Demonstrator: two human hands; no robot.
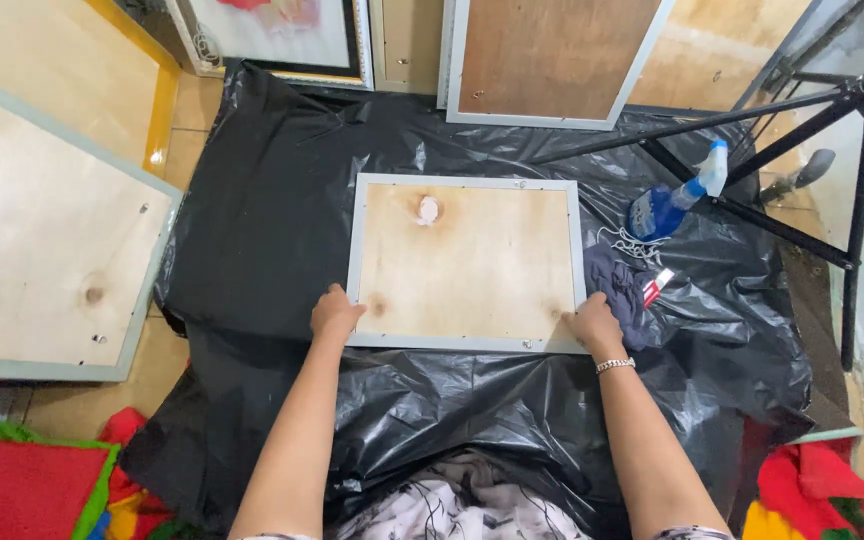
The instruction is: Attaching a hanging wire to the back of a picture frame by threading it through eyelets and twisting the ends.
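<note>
The left hand and the right hand gripped the near corners of a grey-framed plywood-backed picture frame, lying face down on black plastic sheeting; a blue spray bottle lay nearby.

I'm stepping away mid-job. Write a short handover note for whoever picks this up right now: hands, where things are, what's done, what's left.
Left hand: grips the near left corner of the framed board.
Right hand: grips the near right corner; bracelet on that wrist.
Things: the board lies back side up, flat on the black plastic sheet. A dark cloth and a blue spray bottle lie to its right, untouched.
Done: board laid on the sheet, both hands on it.
Left: by the look of it, cloth and spray have not been taken up yet; the front face is hidden, so its state cannot be told.
</note>
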